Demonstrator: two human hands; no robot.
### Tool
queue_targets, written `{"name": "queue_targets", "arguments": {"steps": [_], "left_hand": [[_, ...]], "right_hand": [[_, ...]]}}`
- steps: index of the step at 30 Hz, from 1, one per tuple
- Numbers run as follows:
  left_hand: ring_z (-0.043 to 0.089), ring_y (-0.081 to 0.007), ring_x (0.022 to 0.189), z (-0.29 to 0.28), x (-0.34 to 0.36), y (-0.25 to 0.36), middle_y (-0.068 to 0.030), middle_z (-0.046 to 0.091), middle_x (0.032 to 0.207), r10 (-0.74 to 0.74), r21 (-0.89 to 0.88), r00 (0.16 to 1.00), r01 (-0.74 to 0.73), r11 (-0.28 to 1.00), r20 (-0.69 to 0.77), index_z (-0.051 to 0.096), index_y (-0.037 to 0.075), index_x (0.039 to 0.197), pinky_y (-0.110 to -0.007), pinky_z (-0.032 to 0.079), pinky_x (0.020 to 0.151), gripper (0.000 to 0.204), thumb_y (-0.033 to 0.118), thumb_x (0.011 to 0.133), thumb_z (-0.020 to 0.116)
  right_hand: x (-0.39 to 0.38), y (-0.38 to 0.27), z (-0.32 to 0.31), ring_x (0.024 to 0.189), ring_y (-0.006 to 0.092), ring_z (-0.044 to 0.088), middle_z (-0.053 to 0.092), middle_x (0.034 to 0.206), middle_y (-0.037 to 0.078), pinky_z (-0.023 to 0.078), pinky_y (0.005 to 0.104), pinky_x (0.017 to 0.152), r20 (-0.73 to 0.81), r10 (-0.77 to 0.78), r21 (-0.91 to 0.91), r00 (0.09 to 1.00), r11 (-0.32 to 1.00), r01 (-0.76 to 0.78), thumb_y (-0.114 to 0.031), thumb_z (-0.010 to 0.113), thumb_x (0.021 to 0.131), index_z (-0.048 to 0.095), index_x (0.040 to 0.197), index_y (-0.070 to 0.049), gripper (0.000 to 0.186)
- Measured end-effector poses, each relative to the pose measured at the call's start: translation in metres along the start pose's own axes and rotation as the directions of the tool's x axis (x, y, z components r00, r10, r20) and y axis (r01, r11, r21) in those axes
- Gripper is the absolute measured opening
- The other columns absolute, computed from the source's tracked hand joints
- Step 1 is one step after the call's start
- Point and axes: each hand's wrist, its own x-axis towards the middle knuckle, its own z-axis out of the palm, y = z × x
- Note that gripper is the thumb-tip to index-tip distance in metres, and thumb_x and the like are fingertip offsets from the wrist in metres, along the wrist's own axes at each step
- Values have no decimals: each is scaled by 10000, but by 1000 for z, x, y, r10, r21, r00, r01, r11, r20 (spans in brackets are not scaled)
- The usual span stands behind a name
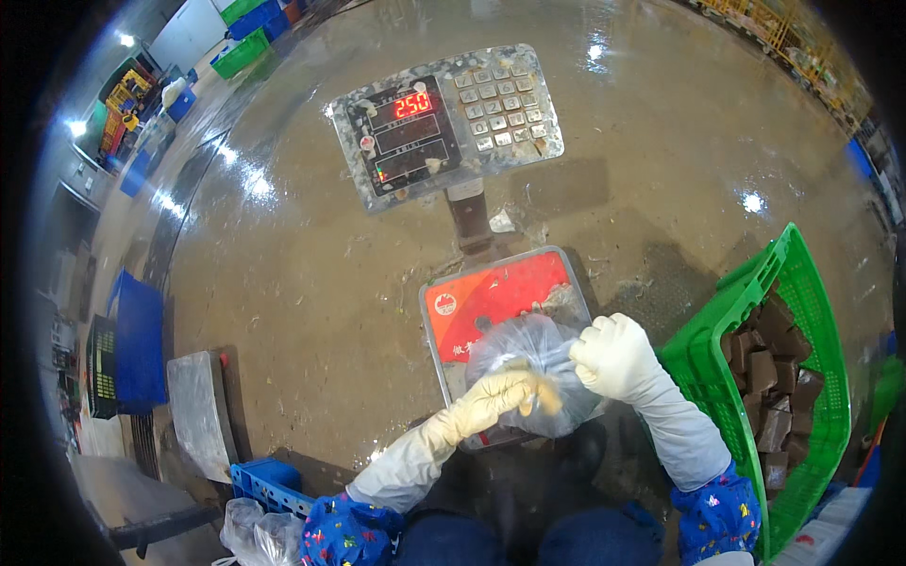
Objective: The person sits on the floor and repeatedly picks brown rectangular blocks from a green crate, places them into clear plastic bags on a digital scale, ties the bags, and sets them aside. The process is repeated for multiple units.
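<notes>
While the clear plastic bag [533, 363] sits on the red-topped steel weighing platform [491, 297], your left hand [500, 391] in a cream rubber glove reaches inside it, fingers curled together around something tan. Your right hand [613, 357] pinches the bag's rim, keeping the mouth open. A green plastic crate [802, 292] of brown blocks stands just beside, within reach; the scale's display head [444, 123] faces you.

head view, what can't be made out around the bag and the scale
- Bag contents: head view, hidden by cloudy plastic and the left hand.
- Scale platform's near part: covered by bag and right hand.
- Brown blocks in the green crate: too small to identify.
- Clear bags: cut off by the lower edge.
</notes>
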Motion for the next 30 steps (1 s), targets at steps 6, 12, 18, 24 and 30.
{"name": "queue_targets", "arguments": {"steps": [6, 12, 18, 24, 30], "left_hand": [[551, -161, 853, -6, 1, -45, -46, 583, 848, 144, -173, 989, -149, 974, -39, 566, 57, 943, -306, 431, 855, 320, 357, 1005, 476], [517, -203, 1063, 16, 14, 9, -48, 522, 1118, 141, 316, 981, -94, 944, -130, 488, 89, 1319, -348, 429, 926, 619, 42, 754, 735], [627, -324, 904, 21, 25, -27, -132, 632, 951, 142, 601, 985, -52, 797, -103, 587, 49, 1049, -366, 484, 777, 291, 79, 775, 683], [575, -162, 694, 25, 20, -22, -55, 599, 786, 262, 272, 930, -190, 943, -257, 624, 64, 1230, -279, 461, 666, 299, 141, 953, 540], [536, -124, 721, 29, 16, -16, -21, 567, 784, 241, 290, 945, -173, 941, -220, 568, 63, 1303, -283, 452, 676, 368, 248, 997, 483]], "right_hand": [[-66, 23, 82, 684, 283, 646, 647, 706, 88, 502, 422, 628, 142, 264, 126, 954, 951, -282, -255, 615, 756, 651, 732, -145, 119], [-10, -39, -10, 775, 315, 665, 672, 851, 120, 525, 409, 677, 122, 304, 504, 945, 801, -323, -120, 610, 837, 609, 1046, -123, 209], [3, -64, -5, 872, 314, 647, 671, 961, 107, 508, 404, 744, 221, 234, 472, 947, 824, -314, -202, 666, 825, 594, 1034, -117, 236], [-8, -28, 6, 951, 292, 628, 675, 975, 107, 474, 396, 872, 71, 316, 519, 946, 798, -306, -279, 730, 776, 633, 1195, -147, 450], [-24, -33, 42, 829, 245, 680, 709, 899, 92, 523, 334, 751, 32, 531, 723, 847, 573, -386, -108, 757, 746, 691, 1092, -124, 353]]}}
